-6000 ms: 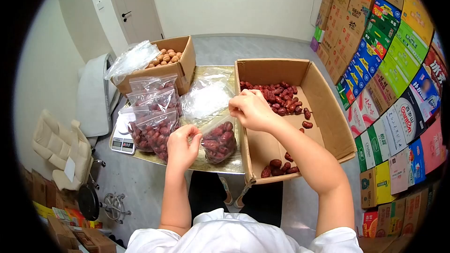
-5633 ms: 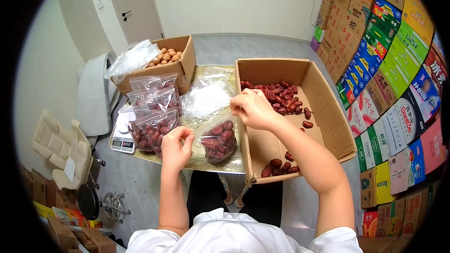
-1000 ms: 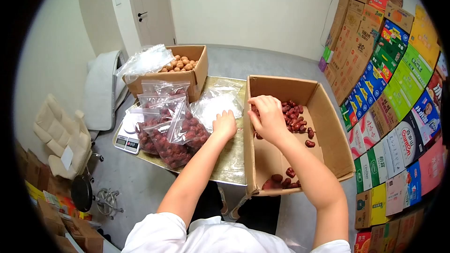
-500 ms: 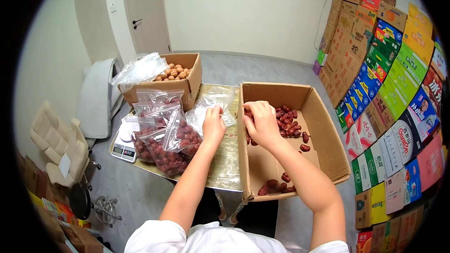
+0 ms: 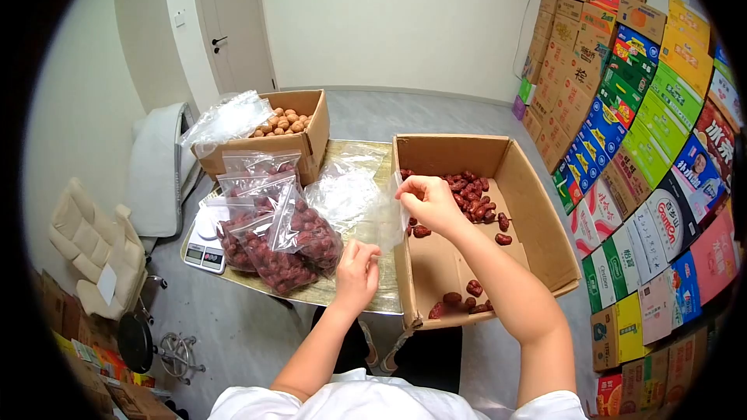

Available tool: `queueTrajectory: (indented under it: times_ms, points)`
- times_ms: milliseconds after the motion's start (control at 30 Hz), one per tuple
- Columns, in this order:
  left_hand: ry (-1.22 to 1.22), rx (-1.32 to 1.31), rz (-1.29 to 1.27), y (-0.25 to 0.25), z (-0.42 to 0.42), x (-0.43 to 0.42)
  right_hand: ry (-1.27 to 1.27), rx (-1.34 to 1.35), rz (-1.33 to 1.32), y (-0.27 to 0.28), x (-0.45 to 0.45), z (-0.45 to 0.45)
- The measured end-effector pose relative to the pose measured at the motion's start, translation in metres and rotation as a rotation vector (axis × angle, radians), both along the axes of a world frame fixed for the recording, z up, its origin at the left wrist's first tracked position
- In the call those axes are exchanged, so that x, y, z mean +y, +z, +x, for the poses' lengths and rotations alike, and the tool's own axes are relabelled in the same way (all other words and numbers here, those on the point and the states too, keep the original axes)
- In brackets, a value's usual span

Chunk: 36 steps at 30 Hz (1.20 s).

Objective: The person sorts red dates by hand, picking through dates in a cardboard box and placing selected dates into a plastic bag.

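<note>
A clear plastic bag (image 5: 384, 219) is stretched between my two hands, over the table beside the right-hand box. My right hand (image 5: 430, 204) pinches its upper edge at the left wall of the cardboard box of dates (image 5: 537, 222). Lower down, my left hand (image 5: 357, 274) has its fingers curled closed at the bag's near end; the exact grip is partly hidden. Left of that hand sit several zip bags filled with dark red dates (image 5: 284, 260). Loose red dates (image 5: 471, 201) lie in the box, mostly at its far left, with some in the near corner.
More clear bags (image 5: 342, 190) lie flat on the table (image 5: 377, 299). A kitchen scale (image 5: 205, 255) is at the left edge. Behind stands a box of walnuts (image 5: 315, 136) with plastic bags on top. Stacked cartons (image 5: 622, 179) line the right wall; an armchair (image 5: 101, 249) is left.
My left hand has come down and toward me from the pile of clear bags. A single bag now spans between both hands. My right hand has shifted slightly and stays near the box's left wall.
</note>
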State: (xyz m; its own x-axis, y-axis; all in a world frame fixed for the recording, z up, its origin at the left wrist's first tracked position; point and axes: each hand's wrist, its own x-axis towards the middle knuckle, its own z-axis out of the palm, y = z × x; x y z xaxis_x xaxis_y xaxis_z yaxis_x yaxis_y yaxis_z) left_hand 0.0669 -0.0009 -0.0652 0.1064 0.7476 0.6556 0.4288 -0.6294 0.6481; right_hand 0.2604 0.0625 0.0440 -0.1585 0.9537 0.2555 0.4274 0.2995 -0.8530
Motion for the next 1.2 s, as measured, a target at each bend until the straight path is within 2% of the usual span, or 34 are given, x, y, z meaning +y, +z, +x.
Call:
queueTrajectory:
  times_ms: [100, 133, 200, 233, 300, 367, 433, 567, 733, 1100, 1200]
  points:
    - [-0.060, 0.086, -0.026, 0.022, -0.005, -0.007, 0.099, 0.104, 0.016, -0.022, 0.016, 0.005]
    - [-0.092, 0.003, -0.083, 0.031, -0.007, -0.007, 0.103, 0.102, 0.013, -0.016, 0.013, 0.004]
    - [-0.124, -0.118, -0.130, 0.040, -0.010, -0.001, 0.265, 0.179, -0.160, -0.004, 0.003, 0.001]
    - [-0.117, -0.120, -0.135, 0.043, -0.009, 0.004, 0.271, 0.178, -0.166, -0.002, 0.000, -0.003]
    - [-0.186, -0.403, -0.288, 0.045, -0.003, 0.015, 0.379, 0.219, -0.109, -0.001, -0.003, -0.008]
    - [-0.198, -0.455, -0.265, 0.046, 0.001, 0.024, 0.409, 0.208, -0.113, -0.004, -0.004, -0.011]
    - [-0.291, -0.623, -0.436, 0.051, 0.003, 0.028, 0.469, 0.140, -0.046, -0.007, -0.006, -0.015]
    - [-0.314, -0.719, -0.488, 0.048, 0.006, 0.032, 0.499, 0.107, -0.068, -0.005, -0.014, -0.021]
    - [-0.319, -0.716, -0.537, 0.049, 0.002, 0.029, 0.552, 0.043, -0.068, -0.003, -0.017, -0.024]
    - [-0.436, -0.808, -0.532, 0.043, -0.002, 0.021, 0.623, 0.198, -0.177, -0.004, -0.015, -0.022]
    - [-0.426, -0.813, -0.541, 0.042, -0.003, 0.019, 0.602, 0.115, -0.092, -0.006, -0.014, -0.021]
